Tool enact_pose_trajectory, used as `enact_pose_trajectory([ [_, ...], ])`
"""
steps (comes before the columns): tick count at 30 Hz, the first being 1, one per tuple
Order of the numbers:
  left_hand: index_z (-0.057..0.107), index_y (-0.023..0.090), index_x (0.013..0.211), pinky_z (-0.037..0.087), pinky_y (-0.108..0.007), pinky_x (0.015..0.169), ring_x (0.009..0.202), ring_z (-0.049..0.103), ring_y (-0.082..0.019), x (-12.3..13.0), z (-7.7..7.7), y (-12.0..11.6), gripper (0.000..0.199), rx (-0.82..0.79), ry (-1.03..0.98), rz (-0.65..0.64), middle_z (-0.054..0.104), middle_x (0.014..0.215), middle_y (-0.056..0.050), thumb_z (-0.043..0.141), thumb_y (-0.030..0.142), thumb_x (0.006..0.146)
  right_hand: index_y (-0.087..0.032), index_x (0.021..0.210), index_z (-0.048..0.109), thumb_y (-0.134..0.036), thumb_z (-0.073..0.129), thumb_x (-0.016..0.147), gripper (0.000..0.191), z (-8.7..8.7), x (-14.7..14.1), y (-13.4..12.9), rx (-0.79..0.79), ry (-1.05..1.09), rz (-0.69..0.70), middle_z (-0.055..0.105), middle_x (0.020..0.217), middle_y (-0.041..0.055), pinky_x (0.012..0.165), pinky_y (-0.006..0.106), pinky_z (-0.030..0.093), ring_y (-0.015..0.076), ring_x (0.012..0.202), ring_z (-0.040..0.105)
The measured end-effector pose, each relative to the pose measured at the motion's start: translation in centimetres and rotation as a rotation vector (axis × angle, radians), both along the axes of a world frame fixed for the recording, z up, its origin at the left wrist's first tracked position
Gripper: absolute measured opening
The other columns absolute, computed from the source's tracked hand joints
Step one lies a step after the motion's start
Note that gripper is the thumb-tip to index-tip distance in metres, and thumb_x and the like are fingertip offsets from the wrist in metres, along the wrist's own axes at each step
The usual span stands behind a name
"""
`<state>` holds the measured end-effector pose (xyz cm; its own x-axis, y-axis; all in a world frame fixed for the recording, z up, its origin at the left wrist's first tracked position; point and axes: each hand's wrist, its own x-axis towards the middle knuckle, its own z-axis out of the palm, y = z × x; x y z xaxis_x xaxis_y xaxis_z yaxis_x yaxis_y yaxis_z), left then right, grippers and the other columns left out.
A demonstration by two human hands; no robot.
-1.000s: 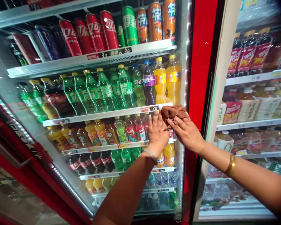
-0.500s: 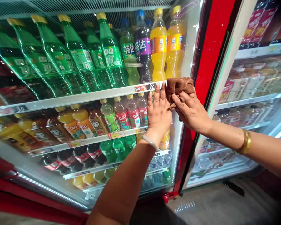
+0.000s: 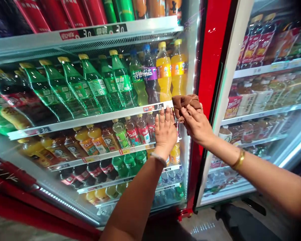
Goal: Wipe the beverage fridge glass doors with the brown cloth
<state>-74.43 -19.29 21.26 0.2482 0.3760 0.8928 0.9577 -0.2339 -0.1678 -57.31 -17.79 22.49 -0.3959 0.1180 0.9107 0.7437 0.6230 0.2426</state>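
Right grip (image 3: 197, 126) closed on a bunched brown cloth (image 3: 187, 104), fingers bent over it, cloth up against the cooler's glass door (image 3: 192, 67), near the red frame (image 3: 212, 57). Left grip (image 3: 166, 134) spread flat, fingers extended, apparently on the glass just beside the cloth, nothing held. Cloth looks light, soft, limp, hard to damage; likely folds easily. Best hold: wad's middle, loose edges tucked. Glass probably slippery.

Purple-labelled bottle (image 3: 150, 74), blue cap, on white shelf (image 3: 102, 118). Just right of it: two yellow-capped bottles (image 3: 164, 71), orange drink. Left of it: green bottles (image 3: 96, 82). Above it: orange cans (image 3: 157, 8), red cans (image 3: 74, 13) farther left. Below it: pink-labelled bottles (image 3: 143, 132). Well right of it: dark bottles (image 3: 264, 42).
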Motion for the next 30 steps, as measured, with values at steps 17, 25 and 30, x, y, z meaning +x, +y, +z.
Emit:
enact_pose_trajectory([
  [17, 0.057, 0.013, 0.147, 0.022, -0.043, 0.135, 0.162, 0.017, -0.024, -1.6, -3.8, -1.7, 0.053, -0.053, 0.126, 0.037, 0.026, 0.173, -0.008, 0.049, 0.012, 0.095, -0.031, 0.163, 0.033, -0.007, 0.051, 0.095, 0.075, -5.6, 0.3, -0.8, -0.016, -0.055, 0.107, 0.06, 0.143, 0.015, 0.118, 0.066, 0.042, 0.0325, 0.142, 0.05],
  [25, 0.058, 0.011, 0.146, 0.026, -0.045, 0.133, 0.161, 0.025, -0.026, -1.5, -3.7, -1.9, 0.051, -0.133, 0.141, 0.025, 0.033, 0.17, -0.011, 0.047, 0.012, 0.096, -0.031, 0.156, 0.045, -0.008, 0.052, 0.096, 0.065, -5.4, 1.1, 0.2, -0.038, -0.097, 0.119, 0.064, 0.138, 0.0129, 0.121, 0.068, 0.037, 0.0294, 0.139, 0.053],
  [30, 0.039, 0.011, 0.16, 0.029, -0.04, 0.133, 0.161, 0.022, -0.022, -2.3, -4.1, -2.6, 0.062, -0.117, 0.15, 0.037, 0.031, 0.171, -0.01, 0.047, 0.022, 0.099, -0.025, 0.158, 0.044, -0.004, 0.049, 0.092, 0.069, -9.9, -0.7, -1.7, -0.067, -0.034, 0.09, 0.065, 0.134, 0.0154, 0.112, 0.062, 0.05, 0.0292, 0.131, 0.059],
])
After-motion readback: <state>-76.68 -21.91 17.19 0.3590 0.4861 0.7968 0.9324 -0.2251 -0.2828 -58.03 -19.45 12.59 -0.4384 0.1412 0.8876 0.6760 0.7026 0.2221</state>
